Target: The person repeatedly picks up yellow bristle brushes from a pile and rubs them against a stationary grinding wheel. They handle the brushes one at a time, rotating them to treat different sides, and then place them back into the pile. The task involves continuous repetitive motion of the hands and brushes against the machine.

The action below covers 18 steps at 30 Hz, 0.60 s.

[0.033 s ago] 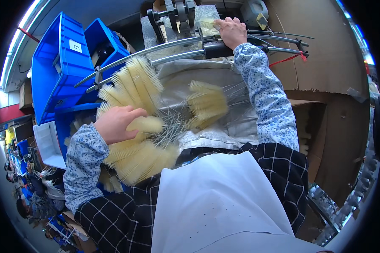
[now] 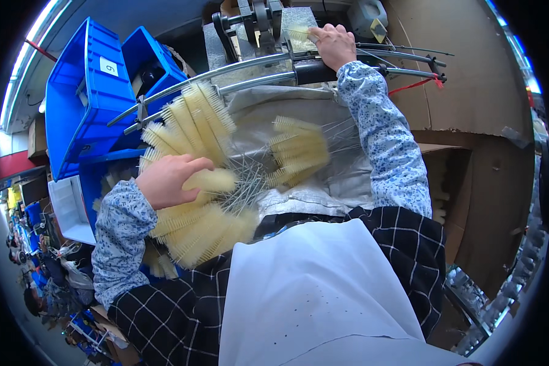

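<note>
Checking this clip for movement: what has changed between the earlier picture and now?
Nothing visibly changed; nothing was taken hold of or let go. The left hand is still at a pale brush, the right hand still at a bristled piece by the metal machine, and the blue bins stand as they were.

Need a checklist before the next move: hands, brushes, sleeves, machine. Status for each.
1. Right hand has a brush: ok, bristled brush at its fingertips.
2. Left hand gripping firmly: cannot tell; thumb and fingers spread around a pale yellow brush.
3. Wire stems untangled: not ok, they lie crisscrossed.
4. Right floral sleeve off the metal rails: cannot tell, they overlap in view.
5. Machine stopped: cannot tell.
</note>
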Each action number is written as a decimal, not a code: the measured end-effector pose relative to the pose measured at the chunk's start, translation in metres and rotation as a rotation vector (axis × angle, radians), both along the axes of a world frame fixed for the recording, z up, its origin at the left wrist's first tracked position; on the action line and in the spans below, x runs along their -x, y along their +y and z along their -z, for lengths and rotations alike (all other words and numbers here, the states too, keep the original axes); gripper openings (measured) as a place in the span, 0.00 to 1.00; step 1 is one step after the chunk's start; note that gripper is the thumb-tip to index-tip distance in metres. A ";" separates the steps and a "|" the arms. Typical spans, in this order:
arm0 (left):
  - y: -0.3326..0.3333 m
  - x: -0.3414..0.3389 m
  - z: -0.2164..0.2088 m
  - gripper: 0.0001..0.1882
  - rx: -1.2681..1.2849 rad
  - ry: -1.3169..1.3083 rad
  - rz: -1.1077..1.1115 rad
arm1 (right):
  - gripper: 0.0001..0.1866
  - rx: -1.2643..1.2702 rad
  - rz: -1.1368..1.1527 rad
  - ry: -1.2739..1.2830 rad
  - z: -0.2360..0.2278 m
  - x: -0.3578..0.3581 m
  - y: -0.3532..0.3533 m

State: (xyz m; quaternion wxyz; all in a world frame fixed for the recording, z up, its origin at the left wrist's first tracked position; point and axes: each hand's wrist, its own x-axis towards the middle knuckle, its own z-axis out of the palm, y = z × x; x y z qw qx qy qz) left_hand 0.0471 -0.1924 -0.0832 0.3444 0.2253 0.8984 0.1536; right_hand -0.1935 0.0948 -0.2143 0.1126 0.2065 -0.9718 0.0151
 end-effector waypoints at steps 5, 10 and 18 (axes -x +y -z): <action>-0.002 0.004 -0.015 0.14 -0.233 -0.047 -0.195 | 0.15 0.061 -0.036 -0.053 0.006 0.007 0.006; -0.008 -0.001 -0.022 0.12 -0.488 0.072 -0.312 | 0.16 0.007 -0.029 -0.093 -0.002 0.009 0.003; -0.019 0.002 -0.051 0.13 -0.643 0.224 -0.451 | 0.19 -0.047 -0.126 -0.029 0.026 0.044 0.002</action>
